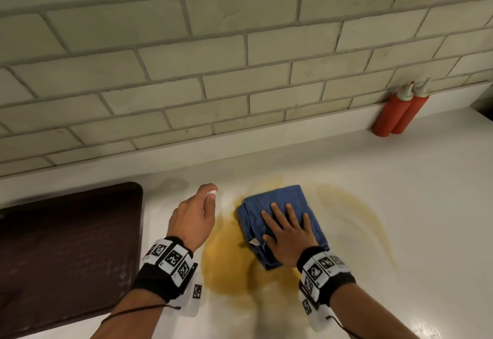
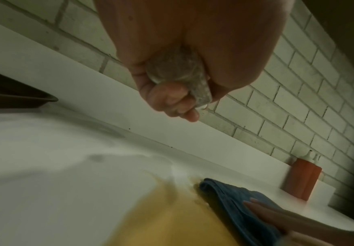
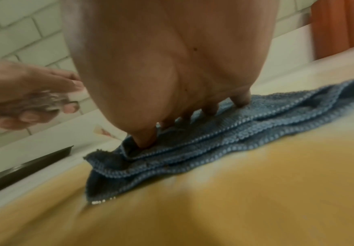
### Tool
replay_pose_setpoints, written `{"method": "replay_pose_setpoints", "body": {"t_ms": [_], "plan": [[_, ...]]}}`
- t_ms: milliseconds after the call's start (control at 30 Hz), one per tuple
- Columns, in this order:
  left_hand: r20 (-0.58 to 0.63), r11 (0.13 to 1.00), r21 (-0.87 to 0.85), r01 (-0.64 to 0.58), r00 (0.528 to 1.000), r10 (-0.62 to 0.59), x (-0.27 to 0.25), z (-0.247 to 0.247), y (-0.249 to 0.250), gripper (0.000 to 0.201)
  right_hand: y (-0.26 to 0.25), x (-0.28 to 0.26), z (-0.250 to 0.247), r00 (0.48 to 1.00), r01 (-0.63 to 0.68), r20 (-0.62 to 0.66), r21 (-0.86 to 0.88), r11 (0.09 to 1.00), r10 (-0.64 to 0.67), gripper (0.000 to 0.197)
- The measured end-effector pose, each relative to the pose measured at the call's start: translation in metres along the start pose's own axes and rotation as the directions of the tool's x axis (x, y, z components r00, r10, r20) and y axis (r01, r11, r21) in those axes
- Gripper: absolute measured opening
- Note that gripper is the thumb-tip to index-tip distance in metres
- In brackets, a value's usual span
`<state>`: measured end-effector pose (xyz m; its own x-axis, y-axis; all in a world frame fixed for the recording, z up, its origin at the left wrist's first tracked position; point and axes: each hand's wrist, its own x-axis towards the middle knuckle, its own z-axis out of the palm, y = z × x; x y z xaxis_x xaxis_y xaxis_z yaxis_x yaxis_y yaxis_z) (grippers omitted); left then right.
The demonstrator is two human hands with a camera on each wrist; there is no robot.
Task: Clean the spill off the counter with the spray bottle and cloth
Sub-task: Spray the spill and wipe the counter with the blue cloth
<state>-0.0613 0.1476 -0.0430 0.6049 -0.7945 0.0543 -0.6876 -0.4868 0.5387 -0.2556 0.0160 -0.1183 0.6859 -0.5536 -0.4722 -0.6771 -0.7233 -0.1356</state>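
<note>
A yellow-orange spill (image 1: 229,266) spreads over the white counter (image 1: 400,205), with fainter smears (image 1: 354,205) to the right. A folded blue cloth (image 1: 282,205) lies on the spill. My right hand (image 1: 288,229) presses flat on the cloth with fingers spread; in the right wrist view its fingertips (image 3: 241,101) dig into the cloth (image 3: 214,143). My left hand (image 1: 194,216) hovers left of the cloth and grips a small clear spray bottle (image 2: 178,73), its white top (image 1: 212,192) under the forefinger. Most of the bottle is hidden in the fist.
A dark brown tray (image 1: 66,253) sits on the counter at the left. Two red squeeze bottles (image 1: 400,109) stand against the low backsplash at the back right. A tiled wall (image 1: 213,45) rises behind the counter.
</note>
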Motion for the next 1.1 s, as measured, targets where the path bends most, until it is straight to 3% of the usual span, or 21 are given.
{"method": "replay_pose_setpoints", "body": {"t_ms": [267,500,633,833,1100], "plan": [[0.011,0.998,-0.034,0.051,0.999,-0.051,-0.017,-0.009,-0.004,0.025,0.001,0.061,-0.038,0.993,-0.114,0.034,0.056,0.992,0.112,0.065],[0.027,0.996,-0.077,0.052,0.998,-0.05,-0.01,-0.009,-0.002,0.028,-0.048,0.021,-0.006,0.992,0.127,0.029,-0.016,0.992,-0.127,0.062],[0.027,0.994,-0.093,0.049,0.999,-0.046,-0.016,-0.012,-0.005,0.029,-0.046,0.015,0.0,0.983,0.178,0.041,-0.048,0.983,-0.177,0.07],[0.0,0.977,-0.143,0.158,0.987,-0.16,-0.023,-0.02,-0.032,0.025,-0.032,0.046,-0.016,0.998,0.067,-0.013,0.007,0.998,-0.067,0.061],[-0.016,0.958,-0.201,0.204,0.977,-0.211,-0.025,-0.026,-0.047,0.029,-0.03,0.094,-0.055,0.998,-0.032,0.062,0.021,0.999,0.031,0.062]]}}
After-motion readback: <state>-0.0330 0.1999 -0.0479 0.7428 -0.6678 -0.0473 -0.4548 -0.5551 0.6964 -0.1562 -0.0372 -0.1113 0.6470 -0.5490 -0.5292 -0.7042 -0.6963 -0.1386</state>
